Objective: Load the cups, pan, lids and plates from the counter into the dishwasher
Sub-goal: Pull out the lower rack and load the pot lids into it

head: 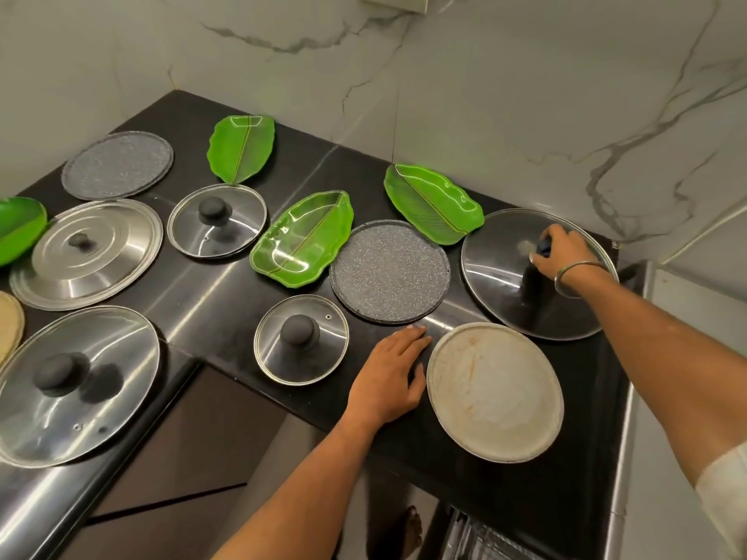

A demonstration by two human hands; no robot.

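On the black counter [210,301], at its far right end, lies the large glass lid [505,284] — the right hand [564,252] curls round its dark knob. Beside it sits the pale round plate [495,392], nothing on it — the left hand [390,375] rests flat alongside, fingers straight.

Single head view, wide-angle, worn on person's head; looks forward and steeply down over black bench [210,317] corner, close range, marble wall [525,95] behind.
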